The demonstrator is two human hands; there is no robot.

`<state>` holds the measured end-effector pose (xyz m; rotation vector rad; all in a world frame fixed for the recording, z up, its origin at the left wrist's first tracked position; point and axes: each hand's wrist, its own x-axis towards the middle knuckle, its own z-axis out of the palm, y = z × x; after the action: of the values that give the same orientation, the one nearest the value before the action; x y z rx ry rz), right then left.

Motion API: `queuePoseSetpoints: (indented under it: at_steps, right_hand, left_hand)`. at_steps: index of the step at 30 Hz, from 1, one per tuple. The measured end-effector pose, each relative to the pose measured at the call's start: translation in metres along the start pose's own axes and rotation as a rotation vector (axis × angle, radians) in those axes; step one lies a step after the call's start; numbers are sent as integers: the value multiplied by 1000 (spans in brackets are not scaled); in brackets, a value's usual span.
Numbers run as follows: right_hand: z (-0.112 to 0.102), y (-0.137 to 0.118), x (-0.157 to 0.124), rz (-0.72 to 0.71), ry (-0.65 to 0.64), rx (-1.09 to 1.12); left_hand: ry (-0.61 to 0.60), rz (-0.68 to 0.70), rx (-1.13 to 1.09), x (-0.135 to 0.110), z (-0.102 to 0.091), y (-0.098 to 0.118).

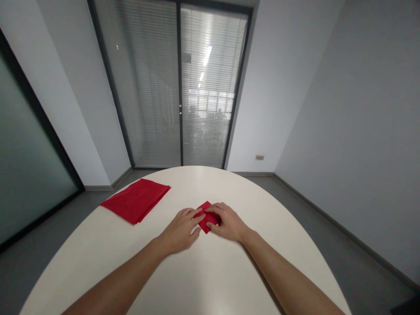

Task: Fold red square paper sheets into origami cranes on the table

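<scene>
A small folded red napkin [206, 224] lies on the table between my hands, one corner pointing away and one toward me. Whether it is cloth or paper I cannot tell. My left hand [183, 227] reaches in from the left with fingers stretched out, fingertips resting on the napkin's left side and the thumb apart on the tabletop. From the right, my right hand [229, 222] curves over the napkin's right side, its fingers and thumb closed in on the edge and hiding that part.
A stack of larger red napkins [136, 201] lies at the left edge of the round white table [210, 280]. Beyond the table stand a glass partition with blinds [154, 87] and a pale wall [278, 87] with a socket [260, 157].
</scene>
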<state>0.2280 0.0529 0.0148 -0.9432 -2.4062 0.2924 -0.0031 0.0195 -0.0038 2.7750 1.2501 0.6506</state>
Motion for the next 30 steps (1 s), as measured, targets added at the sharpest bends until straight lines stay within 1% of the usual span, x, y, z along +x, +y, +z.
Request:
queuePoseSetpoints:
  at_steps: [6,14,19,23,30]
  right_hand:
    - [0,2,0,-60,-24,14]
    - [1,2,-1,-90,-46,9]
    - [0,-1,0,-71,-10,6]
    - [1,-3,1,-38,-7,-19]
    - [4,2,0,-40,-16,-29]
  left_hand:
    - [16,-27,-8,1,-1,2]
    - [53,-70,-16,2,-4,5]
    - [37,-24,-16,3,-5,5]
    - [26,2,-25,3,-4,3]
    - [66,-117,-31,6,0,2]
